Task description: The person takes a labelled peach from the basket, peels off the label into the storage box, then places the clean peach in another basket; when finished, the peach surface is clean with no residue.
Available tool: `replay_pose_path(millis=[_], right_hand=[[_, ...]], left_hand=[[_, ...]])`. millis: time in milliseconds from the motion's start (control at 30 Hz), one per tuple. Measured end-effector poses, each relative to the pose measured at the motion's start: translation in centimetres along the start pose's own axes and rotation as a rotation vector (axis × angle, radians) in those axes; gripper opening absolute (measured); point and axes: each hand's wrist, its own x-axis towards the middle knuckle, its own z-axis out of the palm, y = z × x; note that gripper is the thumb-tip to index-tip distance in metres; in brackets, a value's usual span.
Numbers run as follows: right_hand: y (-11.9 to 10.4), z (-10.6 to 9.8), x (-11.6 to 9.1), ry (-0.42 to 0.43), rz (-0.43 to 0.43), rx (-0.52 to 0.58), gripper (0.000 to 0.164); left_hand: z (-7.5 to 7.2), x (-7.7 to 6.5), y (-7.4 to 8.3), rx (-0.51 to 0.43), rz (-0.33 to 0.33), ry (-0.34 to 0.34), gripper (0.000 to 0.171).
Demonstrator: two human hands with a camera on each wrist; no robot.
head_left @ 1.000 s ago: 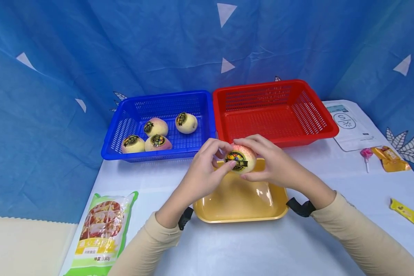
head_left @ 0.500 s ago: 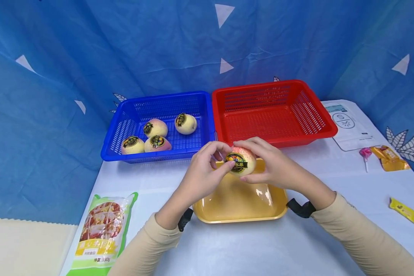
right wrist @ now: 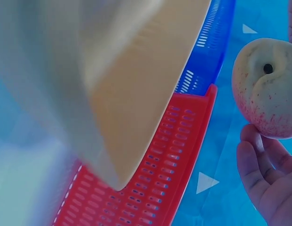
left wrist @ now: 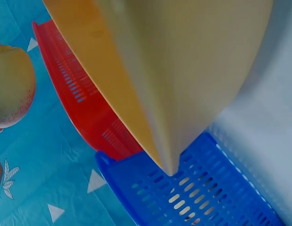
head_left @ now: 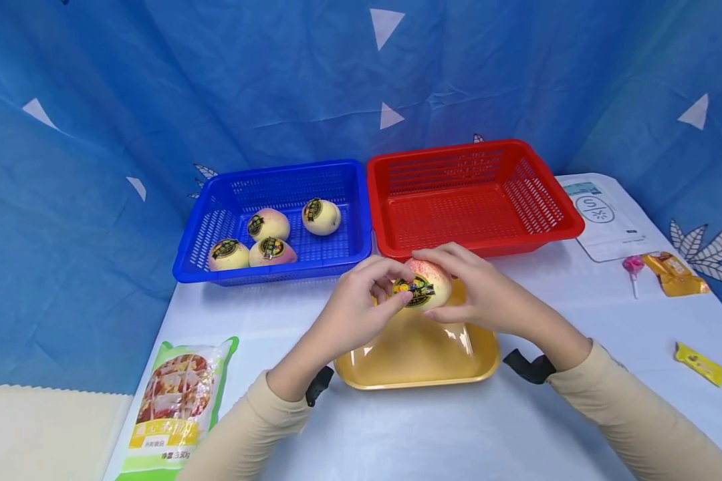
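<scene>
My right hand [head_left: 478, 287] holds a peach [head_left: 436, 280] over the yellow tray [head_left: 418, 385], fingers on top and thumb below. From the left, my left hand [head_left: 361, 300] pinches at the edge of the round black-and-gold sticker [head_left: 418, 292] on the peach. That sticker looks bent under the thumb and forefinger. In the right wrist view the peach's underside [right wrist: 258, 94] shows a dark hole in its hollow, with fingers close below it. The left wrist view has only part of the peach [left wrist: 11, 87], at its left edge.
Behind the tray stand a blue basket [head_left: 271, 274] with several stickered peaches [head_left: 321, 217] and a red basket [head_left: 481, 250]. A green food packet [head_left: 174, 394] lies left. To the right are a white pouch [head_left: 608, 220], a lollipop [head_left: 633, 264], an orange packet [head_left: 676, 274] and small wrapped candy [head_left: 700, 364].
Left thumb and forefinger have drawn closer together at the sticker, which now looks bent rather than flat. The peach and both hands have shifted slightly right and towards me.
</scene>
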Motion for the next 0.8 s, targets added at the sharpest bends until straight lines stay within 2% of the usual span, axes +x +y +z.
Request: replay_pose_path(millis=[233, 333, 467, 533, 700, 800], right_hand=[[0.8, -0.1, -1.0, -0.012, 0.050, -0.028, 0.082], [1.5, -0.3, -1.6, -0.001, 0.087, -0.028, 0.083], [2.3, -0.7, -2.5, 0.025, 0.151, -0.008, 0.084], [2.6, -0.8, -2.9, 0.037, 0.173, -0.003, 0.085], [3.2, -0.9, -3.5, 0.063, 0.180, 0.007, 0.086], [3.4, -0.9, -3.7, 0.075, 0.183, 0.007, 0.087]], left_hand=[[0.1, -0.5, -0.3, -0.046, -0.070, -0.033, 0.022], [0.1, -0.7, -0.8, -0.079, -0.140, -0.066, 0.022], [0.5, -0.7, -1.8, -0.121, -0.255, -0.161, 0.021], [1.0, -0.5, -2.5, -0.126, -0.288, -0.210, 0.021], [2.5, 0.1, -4.1, -0.133, -0.310, -0.330, 0.023], [3.8, 0.1, -4.5, -0.119, -0.320, -0.388, 0.025]])
